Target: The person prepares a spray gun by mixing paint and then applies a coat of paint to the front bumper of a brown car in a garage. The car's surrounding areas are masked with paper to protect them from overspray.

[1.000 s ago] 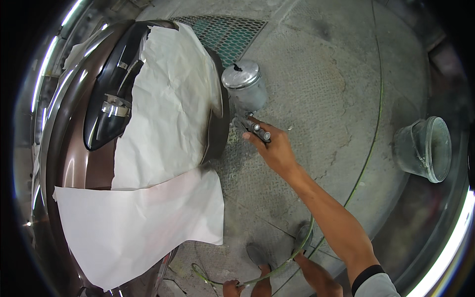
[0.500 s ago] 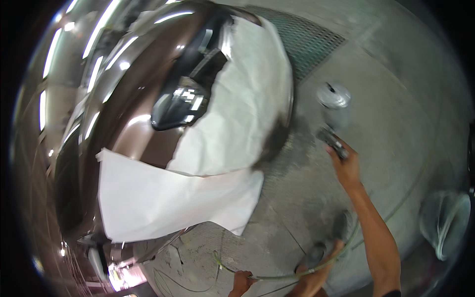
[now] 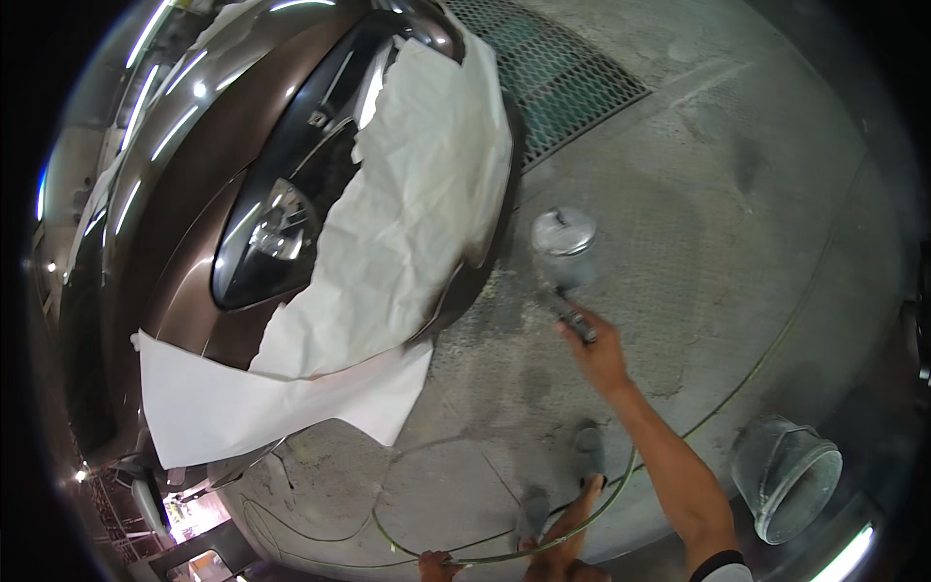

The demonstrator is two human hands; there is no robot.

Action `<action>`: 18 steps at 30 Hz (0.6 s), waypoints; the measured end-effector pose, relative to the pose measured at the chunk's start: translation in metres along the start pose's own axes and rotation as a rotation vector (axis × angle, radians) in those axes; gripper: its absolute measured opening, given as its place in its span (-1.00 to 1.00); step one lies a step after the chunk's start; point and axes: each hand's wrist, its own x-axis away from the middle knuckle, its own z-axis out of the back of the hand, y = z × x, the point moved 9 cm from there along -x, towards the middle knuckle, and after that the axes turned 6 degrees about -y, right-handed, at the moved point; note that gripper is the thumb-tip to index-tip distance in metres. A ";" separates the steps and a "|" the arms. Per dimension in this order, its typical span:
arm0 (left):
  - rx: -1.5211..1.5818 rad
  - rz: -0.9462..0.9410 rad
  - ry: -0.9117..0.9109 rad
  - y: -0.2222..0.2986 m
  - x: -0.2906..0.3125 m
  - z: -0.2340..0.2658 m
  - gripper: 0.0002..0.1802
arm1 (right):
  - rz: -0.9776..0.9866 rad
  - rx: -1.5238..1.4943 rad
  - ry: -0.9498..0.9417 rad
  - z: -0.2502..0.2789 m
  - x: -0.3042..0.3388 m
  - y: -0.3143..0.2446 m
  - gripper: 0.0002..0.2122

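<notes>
My right hand is wrapped round the grip of a spray gun. A round silver paint cup sits on the gun's far end, lid facing up. My right arm is stretched forward and the gun is held off to the right of a brown car, apart from it. Low in the picture, my left hand is closed round a thin green hose; part of this hand is cut off by the lower edge. White masking paper covers the car's front end beside the headlight.
A smooth white paper sheet hangs at the car's near corner. The hose loops over the grey concrete floor around my feet. A bucket lined with clear plastic stands at the right. A metal floor grate lies at the far side.
The whole view has swung, so car, spray gun and bucket all appear further left. Both hands keep their hold, and the gun stays about as far from the car.
</notes>
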 end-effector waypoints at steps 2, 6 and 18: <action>-0.105 -0.070 0.041 0.013 0.017 -0.008 -0.81 | 0.020 -0.036 -0.131 -0.007 0.000 -0.006 -0.47; -0.014 0.108 -0.077 0.062 -0.002 0.011 -0.82 | 0.026 -0.008 -0.259 -0.001 -0.015 -0.015 -0.47; 0.243 0.434 0.082 0.216 -0.065 0.030 -0.70 | 0.123 -0.055 0.144 0.123 -0.224 -0.006 -0.53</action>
